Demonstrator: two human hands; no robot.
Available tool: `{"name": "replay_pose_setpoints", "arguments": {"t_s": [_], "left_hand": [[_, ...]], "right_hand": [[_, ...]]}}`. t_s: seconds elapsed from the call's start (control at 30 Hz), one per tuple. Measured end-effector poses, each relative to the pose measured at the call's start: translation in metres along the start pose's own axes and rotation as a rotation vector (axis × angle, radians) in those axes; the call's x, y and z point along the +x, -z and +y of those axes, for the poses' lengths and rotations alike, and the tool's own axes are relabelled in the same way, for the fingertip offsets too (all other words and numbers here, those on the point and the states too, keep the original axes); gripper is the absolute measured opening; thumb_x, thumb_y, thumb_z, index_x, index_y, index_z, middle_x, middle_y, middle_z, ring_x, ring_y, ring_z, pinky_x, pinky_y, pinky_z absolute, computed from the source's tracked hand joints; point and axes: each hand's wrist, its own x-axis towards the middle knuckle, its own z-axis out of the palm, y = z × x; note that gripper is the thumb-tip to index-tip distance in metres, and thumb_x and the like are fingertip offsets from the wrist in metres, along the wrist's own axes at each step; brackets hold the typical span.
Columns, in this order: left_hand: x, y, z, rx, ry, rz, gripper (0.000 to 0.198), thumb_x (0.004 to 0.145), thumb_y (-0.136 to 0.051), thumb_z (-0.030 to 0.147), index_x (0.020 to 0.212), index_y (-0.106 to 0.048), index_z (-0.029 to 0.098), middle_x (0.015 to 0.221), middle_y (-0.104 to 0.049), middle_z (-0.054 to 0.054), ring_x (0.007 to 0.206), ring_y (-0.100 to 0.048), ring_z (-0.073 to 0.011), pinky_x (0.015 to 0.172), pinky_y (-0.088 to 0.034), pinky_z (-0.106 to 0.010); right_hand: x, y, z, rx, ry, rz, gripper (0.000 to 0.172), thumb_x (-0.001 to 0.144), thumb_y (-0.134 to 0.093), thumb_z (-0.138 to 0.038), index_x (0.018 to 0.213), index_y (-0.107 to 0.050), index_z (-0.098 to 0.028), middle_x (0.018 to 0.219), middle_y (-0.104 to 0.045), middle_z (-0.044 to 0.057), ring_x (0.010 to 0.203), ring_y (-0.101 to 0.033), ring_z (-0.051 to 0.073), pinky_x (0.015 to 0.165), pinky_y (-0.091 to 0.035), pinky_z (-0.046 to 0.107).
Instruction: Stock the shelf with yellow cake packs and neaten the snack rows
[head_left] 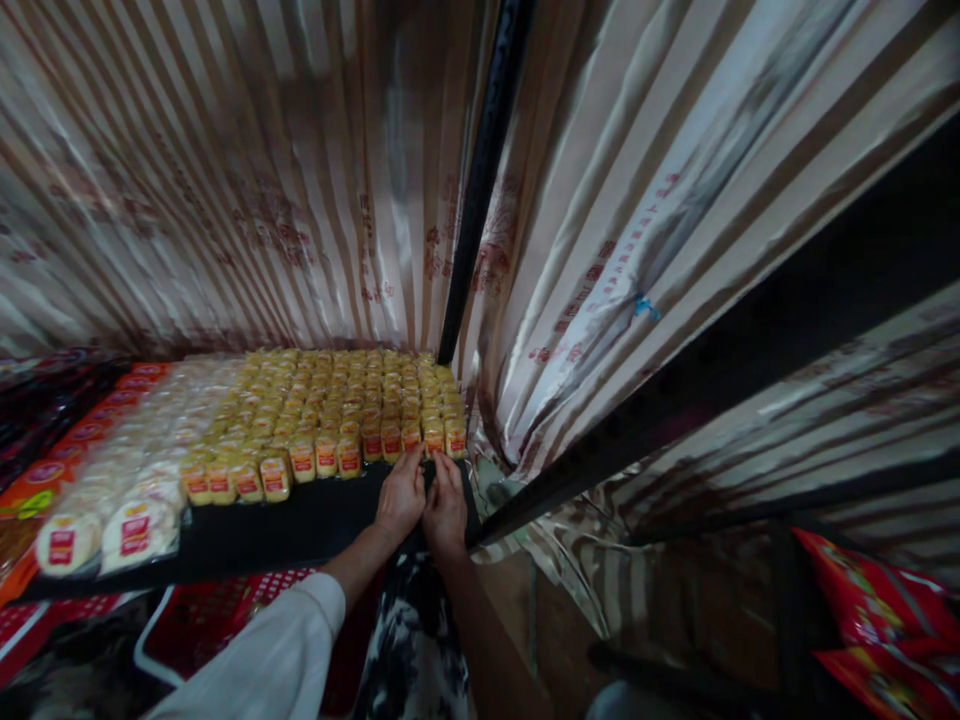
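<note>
Rows of small wrapped yellow cakes (pixel 341 405) with red and white labels stand on a black shelf (pixel 300 515). At the front right end of these rows, my left hand (pixel 403 492) and my right hand (pixel 447 505) are close together, backs facing up. Both hands have their fingers closed and pointing forward, with the fingertips at the lower front of a wrapped cake (pixel 433 437). The exact grip is partly hidden by the hands themselves.
Flat round wrapped pastries (pixel 139 530) and orange packs (pixel 90 420) lie to the left. Below the shelf are red baskets (pixel 202 620). A black upright post (pixel 480 190) and a slanting dark beam (pixel 645 430) stand before striped curtains (pixel 360 180). Red bags (pixel 885 590) sit at lower right.
</note>
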Motion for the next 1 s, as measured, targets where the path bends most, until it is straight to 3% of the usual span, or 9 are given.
{"name": "replay_pose_setpoints", "arguments": {"t_s": [0.1,0.27,0.5,0.63,0.73,0.83,0.93,1.0], "left_hand": [[0.000,0.001,-0.001,0.020,-0.015,-0.025,0.048,0.082,-0.037,0.011,0.129,-0.047,0.014,0.130,-0.052,-0.012,0.120,-0.049,-0.0183,0.104,-0.038,-0.033],[0.000,-0.001,-0.001,0.041,-0.024,-0.066,0.049,0.083,-0.037,0.013,0.130,-0.047,0.016,0.130,-0.052,-0.011,0.118,-0.050,-0.0189,0.103,-0.038,-0.035],[0.000,-0.001,-0.002,0.025,-0.023,-0.058,0.048,0.083,-0.035,0.012,0.129,-0.047,0.015,0.128,-0.052,-0.012,0.116,-0.051,-0.0182,0.101,-0.040,-0.034],[-0.011,0.008,0.000,0.009,-0.024,-0.027,0.045,0.080,-0.035,0.008,0.122,-0.051,0.017,0.113,-0.058,-0.009,0.102,-0.057,-0.0157,0.094,-0.045,-0.031],[-0.036,0.018,0.001,0.000,-0.030,-0.020,0.039,0.081,-0.034,0.007,0.111,-0.057,0.017,0.101,-0.061,-0.007,0.094,-0.058,-0.0146,0.089,-0.047,-0.029],[-0.077,0.028,-0.006,-0.019,-0.035,-0.036,0.033,0.081,-0.036,0.008,0.102,-0.060,0.018,0.094,-0.062,-0.006,0.089,-0.059,-0.0141,0.084,-0.048,-0.026],[-0.123,0.038,-0.025,-0.038,-0.004,-0.102,0.033,0.080,-0.038,0.007,0.100,-0.061,0.019,0.095,-0.063,-0.006,0.091,-0.060,-0.0151,0.083,-0.047,-0.027],[-0.148,0.045,-0.045,-0.029,0.113,-0.164,0.034,0.080,-0.038,0.007,0.100,-0.062,0.020,0.100,-0.064,-0.006,0.096,-0.059,-0.0161,0.086,-0.046,-0.028]], "right_hand": [[0.000,0.000,0.000,-0.023,-0.005,-0.014,0.054,0.079,-0.033,-0.008,0.130,-0.049,-0.017,0.126,-0.053,0.011,0.119,-0.047,0.019,0.100,-0.041,0.036],[0.002,-0.001,-0.001,-0.068,-0.022,-0.014,0.045,0.087,-0.040,-0.023,0.130,-0.050,-0.016,0.125,-0.053,0.013,0.116,-0.048,0.023,0.097,-0.042,0.039],[0.002,0.000,-0.005,-0.094,0.006,-0.015,0.047,0.085,-0.040,-0.020,0.131,-0.049,-0.018,0.124,-0.052,0.013,0.114,-0.048,0.023,0.095,-0.043,0.040],[0.000,0.002,-0.006,-0.059,0.013,0.021,0.048,0.082,-0.033,-0.013,0.125,-0.053,-0.017,0.119,-0.053,0.012,0.112,-0.049,0.021,0.096,-0.042,0.041],[-0.001,0.005,-0.009,-0.029,0.050,0.059,0.043,0.083,-0.031,-0.013,0.118,-0.056,-0.014,0.116,-0.054,0.013,0.111,-0.050,0.021,0.096,-0.043,0.041],[-0.002,0.009,-0.015,0.006,0.107,0.090,0.039,0.086,-0.029,-0.017,0.113,-0.058,-0.012,0.113,-0.055,0.015,0.109,-0.051,0.022,0.095,-0.042,0.041],[-0.008,0.017,-0.029,0.037,0.153,0.065,0.035,0.089,-0.032,-0.021,0.113,-0.057,-0.011,0.111,-0.057,0.016,0.107,-0.053,0.022,0.094,-0.043,0.038],[-0.020,0.021,-0.042,0.069,0.202,0.005,0.031,0.089,-0.037,-0.022,0.111,-0.057,-0.013,0.105,-0.060,0.015,0.099,-0.058,0.020,0.088,-0.047,0.035]]}}
